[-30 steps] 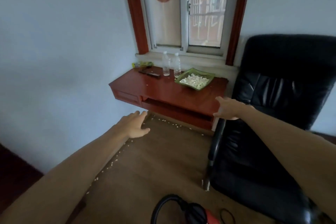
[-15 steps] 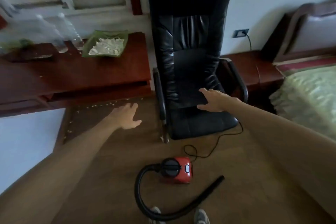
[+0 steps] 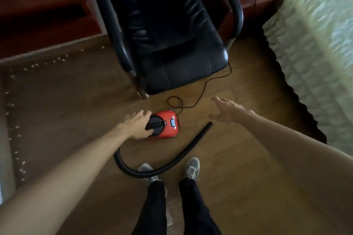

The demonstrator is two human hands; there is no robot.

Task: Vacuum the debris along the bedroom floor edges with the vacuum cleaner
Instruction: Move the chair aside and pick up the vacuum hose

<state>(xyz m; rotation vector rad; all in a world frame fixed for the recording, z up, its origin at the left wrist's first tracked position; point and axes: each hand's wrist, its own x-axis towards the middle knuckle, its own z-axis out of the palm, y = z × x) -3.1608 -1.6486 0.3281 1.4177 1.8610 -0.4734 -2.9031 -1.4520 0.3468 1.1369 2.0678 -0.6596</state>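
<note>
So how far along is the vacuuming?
Nothing vacuumed yet: white debris bits line the floor edges. In hand: left hand reaches the small red vacuum cleaner; right hand hovers open above the black hose. Left: all the edge vacuuming.

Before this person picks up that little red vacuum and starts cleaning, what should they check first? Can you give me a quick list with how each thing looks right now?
1. Left hand on the vacuum cleaner: ok, it reaches the black top, though a closed grip cannot be told.
2. Right hand free for the hose: ok, open and empty, above the hose's free end.
3. Hose clear of the shoes: not ok, it curves right at the feet.
4. Power cord plugged in: cannot tell, it runs off under the chair.
5. Debris located: ok, white bits line the floor edge at left.
6. Switch on: cannot tell.
</note>
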